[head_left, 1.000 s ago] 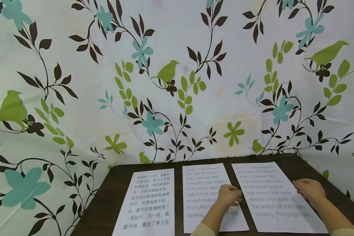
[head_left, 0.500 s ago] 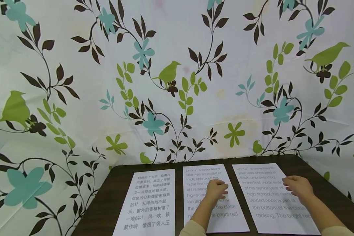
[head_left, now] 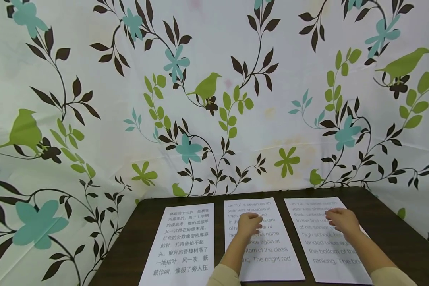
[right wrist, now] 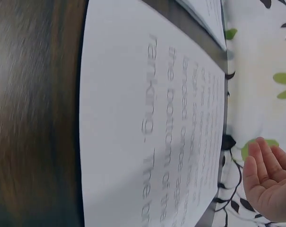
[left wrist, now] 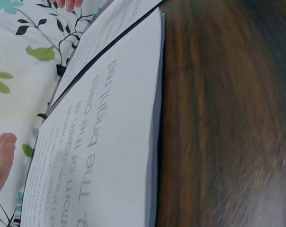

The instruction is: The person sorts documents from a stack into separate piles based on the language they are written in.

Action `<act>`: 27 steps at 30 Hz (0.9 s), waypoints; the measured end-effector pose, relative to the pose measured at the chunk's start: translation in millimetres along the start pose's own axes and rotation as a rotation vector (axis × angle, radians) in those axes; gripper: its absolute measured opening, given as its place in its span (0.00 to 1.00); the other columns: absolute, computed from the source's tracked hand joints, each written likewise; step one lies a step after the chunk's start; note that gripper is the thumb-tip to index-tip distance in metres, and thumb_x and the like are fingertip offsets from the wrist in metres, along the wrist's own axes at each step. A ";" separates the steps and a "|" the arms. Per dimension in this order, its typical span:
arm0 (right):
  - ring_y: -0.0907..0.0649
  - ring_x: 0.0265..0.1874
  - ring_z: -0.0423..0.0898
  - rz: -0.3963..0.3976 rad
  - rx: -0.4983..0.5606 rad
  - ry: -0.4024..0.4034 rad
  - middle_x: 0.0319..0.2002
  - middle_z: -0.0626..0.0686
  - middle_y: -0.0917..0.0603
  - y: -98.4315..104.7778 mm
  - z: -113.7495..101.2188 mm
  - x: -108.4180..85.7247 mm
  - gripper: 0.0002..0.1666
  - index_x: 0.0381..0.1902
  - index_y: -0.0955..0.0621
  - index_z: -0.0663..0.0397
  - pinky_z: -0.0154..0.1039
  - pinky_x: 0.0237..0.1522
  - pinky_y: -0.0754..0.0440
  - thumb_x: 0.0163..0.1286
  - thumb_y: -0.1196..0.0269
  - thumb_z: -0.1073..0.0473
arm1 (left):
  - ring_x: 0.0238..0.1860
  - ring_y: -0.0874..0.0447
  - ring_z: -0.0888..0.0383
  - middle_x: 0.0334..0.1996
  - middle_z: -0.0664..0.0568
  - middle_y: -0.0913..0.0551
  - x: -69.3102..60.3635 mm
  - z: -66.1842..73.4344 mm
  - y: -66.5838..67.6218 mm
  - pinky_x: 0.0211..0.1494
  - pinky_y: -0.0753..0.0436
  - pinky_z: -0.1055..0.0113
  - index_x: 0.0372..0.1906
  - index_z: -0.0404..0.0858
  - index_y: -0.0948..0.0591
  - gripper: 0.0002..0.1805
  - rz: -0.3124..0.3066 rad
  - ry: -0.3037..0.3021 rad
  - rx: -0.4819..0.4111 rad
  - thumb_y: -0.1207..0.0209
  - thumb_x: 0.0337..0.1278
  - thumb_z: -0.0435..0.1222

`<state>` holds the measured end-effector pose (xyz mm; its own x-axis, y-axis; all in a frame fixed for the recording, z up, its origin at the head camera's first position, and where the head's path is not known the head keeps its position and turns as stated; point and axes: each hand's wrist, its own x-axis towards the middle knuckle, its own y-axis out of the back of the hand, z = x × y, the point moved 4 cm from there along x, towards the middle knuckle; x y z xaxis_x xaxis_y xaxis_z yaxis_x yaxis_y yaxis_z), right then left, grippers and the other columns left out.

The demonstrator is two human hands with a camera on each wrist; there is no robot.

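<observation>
My left hand (head_left: 248, 225) hovers over the middle stack of printed paper (head_left: 271, 258), fingers loosely bent and holding nothing. In the left wrist view its fingers (left wrist: 2, 161) show at the left edge, apart from the stack, whose side has some thickness. Above the right printed paper (head_left: 325, 248) is my right hand (head_left: 344, 220), also holding nothing. The right wrist view shows that hand's palm and relaxed, slightly bent fingers (right wrist: 268, 165); its shadow falls across the page. Both of these papers carry English text, partly covered by the hands in the head view.
To the left lies another printed sheet (head_left: 186, 242) with Chinese text. All the papers rest on a dark wood-grain table (head_left: 125, 254). A white cloth (head_left: 207, 47) patterned with leaves, birds and flowers hangs behind and at the sides.
Both hands have moved left and slightly upward in the head view. The right hand has come from the right paper's outer edge to over its text. The papers stay in place.
</observation>
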<state>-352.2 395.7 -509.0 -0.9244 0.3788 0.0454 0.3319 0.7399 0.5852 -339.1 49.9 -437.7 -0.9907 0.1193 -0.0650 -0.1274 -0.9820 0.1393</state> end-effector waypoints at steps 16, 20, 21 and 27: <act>0.21 0.33 0.51 -0.071 0.075 0.042 0.39 0.61 0.22 -48.5 -30.6 -1.3 0.34 0.48 0.30 0.68 0.43 0.31 0.23 0.60 0.50 0.41 | 0.30 0.21 0.54 0.32 0.47 0.23 3.4 -7.5 41.1 0.33 0.22 0.62 0.44 0.25 0.27 0.19 0.100 -0.033 0.015 0.44 0.47 0.34; 0.21 0.32 0.50 -0.079 0.078 0.032 0.38 0.61 0.22 -55.3 -34.6 -3.8 0.32 0.47 0.30 0.68 0.42 0.30 0.24 0.61 0.49 0.43 | 0.30 0.21 0.54 0.32 0.46 0.23 3.5 -8.8 51.0 0.33 0.22 0.62 0.44 0.24 0.27 0.19 0.102 -0.044 0.020 0.44 0.47 0.34; 0.21 0.32 0.50 -0.081 0.078 0.027 0.38 0.60 0.22 -57.0 -35.0 -4.5 0.32 0.47 0.30 0.68 0.42 0.30 0.24 0.61 0.49 0.43 | 0.30 0.21 0.54 0.32 0.46 0.23 3.4 -8.9 53.7 0.33 0.22 0.62 0.44 0.24 0.27 0.19 0.104 -0.049 0.023 0.45 0.47 0.34; 0.22 0.31 0.49 -0.085 0.058 0.003 0.37 0.60 0.22 -66.4 -34.6 -7.7 0.32 0.46 0.29 0.67 0.43 0.30 0.24 0.60 0.49 0.42 | 0.31 0.21 0.50 0.33 0.42 0.22 6.5 -12.7 71.0 0.33 0.22 0.59 0.44 0.21 0.28 0.19 0.149 -0.069 0.034 0.45 0.47 0.32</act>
<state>-373.7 324.4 -520.1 -0.9501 0.3119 -0.0001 0.2627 0.8003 0.5390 -354.0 -20.9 -440.8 -0.9995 -0.0160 0.0263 0.0204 -0.9843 0.1755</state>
